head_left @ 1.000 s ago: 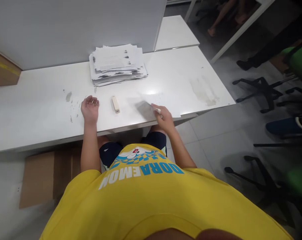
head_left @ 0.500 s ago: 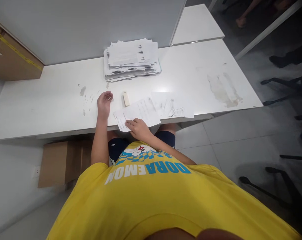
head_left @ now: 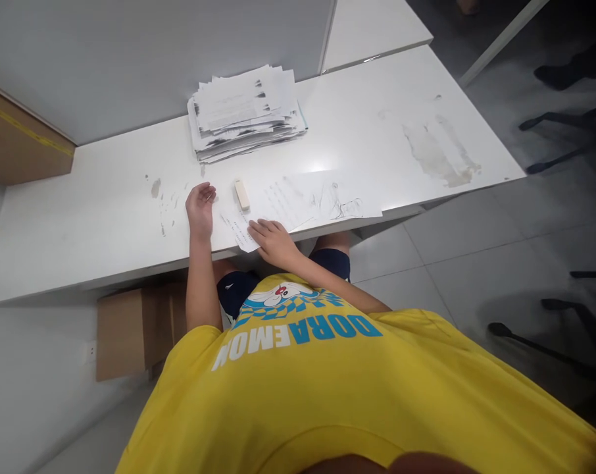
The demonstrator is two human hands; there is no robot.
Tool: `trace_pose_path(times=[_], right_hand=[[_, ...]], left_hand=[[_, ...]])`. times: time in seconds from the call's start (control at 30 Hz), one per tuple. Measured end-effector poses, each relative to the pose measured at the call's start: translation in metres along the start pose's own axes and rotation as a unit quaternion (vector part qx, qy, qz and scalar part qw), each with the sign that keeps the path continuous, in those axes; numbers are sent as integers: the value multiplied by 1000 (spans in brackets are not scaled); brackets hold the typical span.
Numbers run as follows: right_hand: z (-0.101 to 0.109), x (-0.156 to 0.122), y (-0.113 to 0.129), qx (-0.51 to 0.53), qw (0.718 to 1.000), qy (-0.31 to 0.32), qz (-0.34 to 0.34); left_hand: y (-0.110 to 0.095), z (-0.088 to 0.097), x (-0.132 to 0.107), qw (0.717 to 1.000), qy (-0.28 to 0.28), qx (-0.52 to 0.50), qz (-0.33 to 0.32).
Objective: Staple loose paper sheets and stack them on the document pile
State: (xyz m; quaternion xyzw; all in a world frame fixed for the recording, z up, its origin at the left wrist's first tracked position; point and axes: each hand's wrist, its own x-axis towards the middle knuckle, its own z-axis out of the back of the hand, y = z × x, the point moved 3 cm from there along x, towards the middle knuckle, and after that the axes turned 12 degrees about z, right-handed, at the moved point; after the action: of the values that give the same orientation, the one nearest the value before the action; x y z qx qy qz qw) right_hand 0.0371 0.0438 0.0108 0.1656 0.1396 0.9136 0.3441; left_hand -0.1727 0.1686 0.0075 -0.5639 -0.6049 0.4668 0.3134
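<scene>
My right hand (head_left: 277, 245) lies palm down over the lower left part of a sheet of paper with writing (head_left: 285, 197), its fingers stretched out flat. My left hand (head_left: 200, 209) rests on the desk to the left of the sheet. Its fingers are loosely bent and slightly apart, with nothing visible in them. Between the hands, a little farther back, a small cream-coloured block (head_left: 241, 195) touches or nearly touches the sheet. A second sheet with line drawings (head_left: 345, 201) adjoins the written sheet on the right.
A thick stack of papers (head_left: 248, 112) stands at the back of the white desk (head_left: 105, 210), against a grey partition (head_left: 154, 59). A cardboard box (head_left: 24, 141) sits at the far left, another box (head_left: 120, 336) under the desk. Chair legs (head_left: 564, 122) show on the right.
The view has shifted and tilted slightly. The written sheet sits closer against the drawn sheet, its right corner less plain. Both hands keep nearly the same pose.
</scene>
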Motion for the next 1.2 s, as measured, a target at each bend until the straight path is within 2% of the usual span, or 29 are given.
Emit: trace_pose_path(times=[0.1,0.27,0.4,0.6,0.93,1.0,1.1,1.13,1.2], right_hand=[[-9,5,-2,-7,1000,-8,-9],[-19,13,-4,-13,1000,-8,-19],[-20,17,-6,-7,1000,-11,-11],[-23,29,-10,5,1000,4,15],[-24,35,-13,-12,999,-10,38],[-22,36,-12,0,998,-33,46],[-12,35,-11,28,992,-115,37],[-7,35,-13,37,988,-147,29],[2,34,-19,45,980,-194,15]], left_hand=[[0,-1,-1,1000,-6,-3,5],[1,1,0,999,19,35,-21],[4,4,3,997,25,66,-33],[6,6,8,997,33,60,-43],[4,5,6,992,16,109,-64],[2,5,3,986,-18,131,-98],[-1,2,-4,963,-76,191,-176],[-1,-1,-6,950,-76,233,-195],[3,-11,-7,909,-32,355,-215]])
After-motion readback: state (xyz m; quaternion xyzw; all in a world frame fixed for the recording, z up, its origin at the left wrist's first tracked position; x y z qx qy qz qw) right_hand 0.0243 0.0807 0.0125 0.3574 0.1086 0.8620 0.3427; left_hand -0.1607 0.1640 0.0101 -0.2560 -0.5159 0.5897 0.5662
